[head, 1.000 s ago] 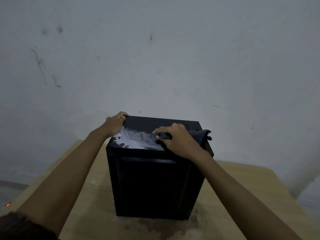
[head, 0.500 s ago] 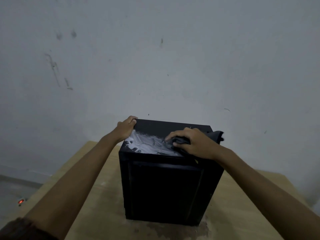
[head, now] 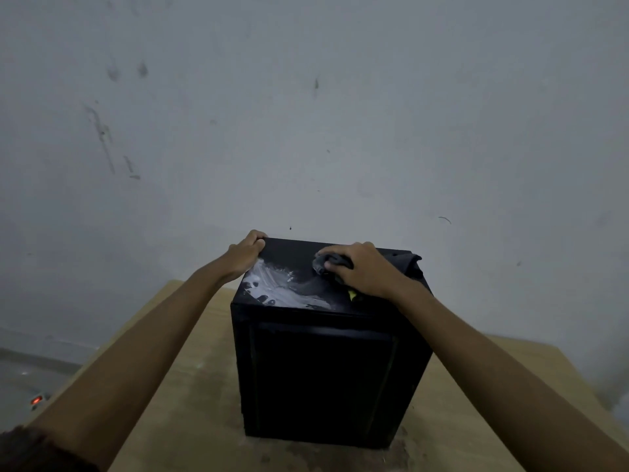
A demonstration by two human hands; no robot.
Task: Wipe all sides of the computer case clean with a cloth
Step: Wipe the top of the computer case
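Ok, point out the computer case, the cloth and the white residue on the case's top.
computer case [head: 323, 379]: head view, middle of the near face.
cloth [head: 320, 264]: head view, bunched dark end lying on the case's top.
white residue [head: 272, 286]: head view, thick streaks on the top's left part.

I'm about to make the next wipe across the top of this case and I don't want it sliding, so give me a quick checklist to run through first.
1. Steadying grip: ok. The left hand grips the far left top corner of the computer case.
2. Wiping grip: ok. The right hand holds the bunched cloth against the top, towards the far right.
3. Top clean: not ok. A white smear covers the near left part.
4. Footing: ok. The case stands upright on the table.
5. Loose end: not ok. Part of the cloth trails past the far right corner.
6. Other sides wiped: cannot tell. The front is too dark and the rest is hidden.
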